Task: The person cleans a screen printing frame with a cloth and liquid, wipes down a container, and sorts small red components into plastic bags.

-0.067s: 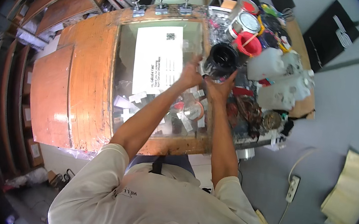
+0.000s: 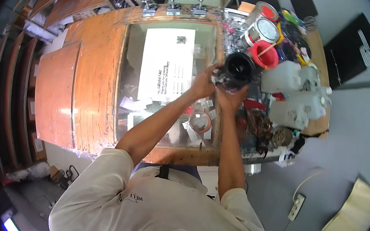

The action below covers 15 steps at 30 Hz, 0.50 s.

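A black round tub with dark, glossy contents stands upright at the right side of the work table. My left hand is closed against its left side. From the near side, my right hand wraps round its lower part, thumb up along the right. Some of the fingers are hidden behind the tub. Just beyond it sits a red tub with a stick in it. To the left, a glass panel set in the wooden table has a white printed sheet lying on it.
Paint cans stand at the far right, with translucent plastic jugs nearer. A roll of tape and scraps lie on the glass. Metal hinge clamps line the far edge. Shelves rise at the left.
The whole view has shifted a little, so the table and tubs sit slightly further right and lower. Both hands stay on the black tub.
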Available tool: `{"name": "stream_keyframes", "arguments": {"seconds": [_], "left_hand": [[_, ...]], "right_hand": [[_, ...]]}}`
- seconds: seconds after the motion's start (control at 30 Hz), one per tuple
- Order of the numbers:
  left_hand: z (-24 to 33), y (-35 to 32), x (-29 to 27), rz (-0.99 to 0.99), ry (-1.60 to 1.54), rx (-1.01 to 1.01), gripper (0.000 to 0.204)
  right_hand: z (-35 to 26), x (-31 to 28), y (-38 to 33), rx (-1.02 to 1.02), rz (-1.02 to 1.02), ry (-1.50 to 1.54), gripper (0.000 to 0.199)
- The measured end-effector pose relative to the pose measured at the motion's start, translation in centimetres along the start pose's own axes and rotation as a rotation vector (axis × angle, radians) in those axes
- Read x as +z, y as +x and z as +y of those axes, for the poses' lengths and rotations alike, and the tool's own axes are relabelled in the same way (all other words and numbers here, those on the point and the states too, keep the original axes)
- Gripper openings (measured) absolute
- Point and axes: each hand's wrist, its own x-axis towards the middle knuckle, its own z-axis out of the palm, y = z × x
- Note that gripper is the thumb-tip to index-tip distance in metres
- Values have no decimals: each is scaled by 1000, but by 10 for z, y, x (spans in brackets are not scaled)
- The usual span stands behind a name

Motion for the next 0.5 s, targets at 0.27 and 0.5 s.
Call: {"name": "stream_keyframes", "arguments": {"seconds": [0.27, 0.5], "left_hand": [[26, 52, 50, 8, -177, 216, 70], [9, 81, 39, 36, 608, 224, 62]], "right_hand": [[2, -47, 71, -217, 169, 133, 79], [15, -78, 95, -156, 191, 168, 75]]}}
